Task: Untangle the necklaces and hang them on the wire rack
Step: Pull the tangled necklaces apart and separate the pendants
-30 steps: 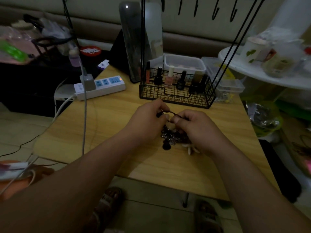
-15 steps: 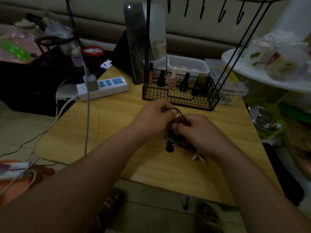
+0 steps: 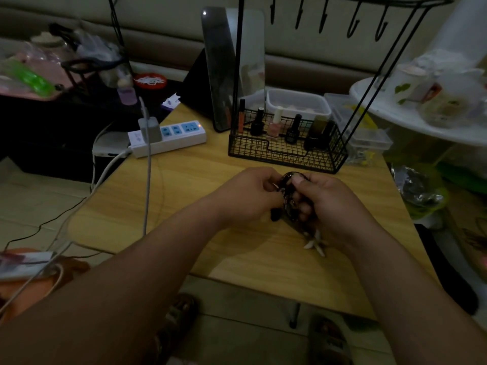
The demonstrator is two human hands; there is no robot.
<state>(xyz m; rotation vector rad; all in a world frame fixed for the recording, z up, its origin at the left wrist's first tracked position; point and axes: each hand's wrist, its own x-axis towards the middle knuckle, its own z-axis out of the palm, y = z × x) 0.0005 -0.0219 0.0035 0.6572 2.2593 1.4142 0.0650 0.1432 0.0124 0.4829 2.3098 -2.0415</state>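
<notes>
Vs half a sec ago the two hands have drawn closer, thumbs nearly meeting, & the dark cord loop that stood up btwn them is now bunched small at the R thumb. The round dark bead (image 3: 275, 215), which was lying on the wood below the hands, now sits tucked at the L hand's lower edge. The pale pieces haven't shifted.

L hand (image 3: 247, 196): fingers curled, pinching the cord on its side of the knot. R hand (image 3: 333, 206): thumb on top of the loop, other fingers curled round the bundle.

The necklaces (image 3: 288, 204) are one dark tangle held btwn the hands, just above the table (image 3: 184, 196) & in front of the wire rack (image 3: 287, 154). Cords are black/dark brown w/ a few glinting bits mid-bundle; too dim to count strands. Pale shell-like pieces (image 3: 315, 243) trail out under the R hand & lie on the wood.

The rack stands at the table's far side, apart from the hands. It has a mesh basket at the base w/ nail polish bottles (image 3: 274, 125) in it & a row of hooks (image 3: 353, 25) on the top bar. A mirror (image 3: 232, 61) stands behind its left post, w/ a clear plastic tub (image 3: 297, 102) behind the basket. A power strip (image 3: 171, 137) lies far left w/ a grey charger (image 3: 150, 130) plugged in. Both hands hide most of the tangle; the forearms cover the table's near middle
</notes>
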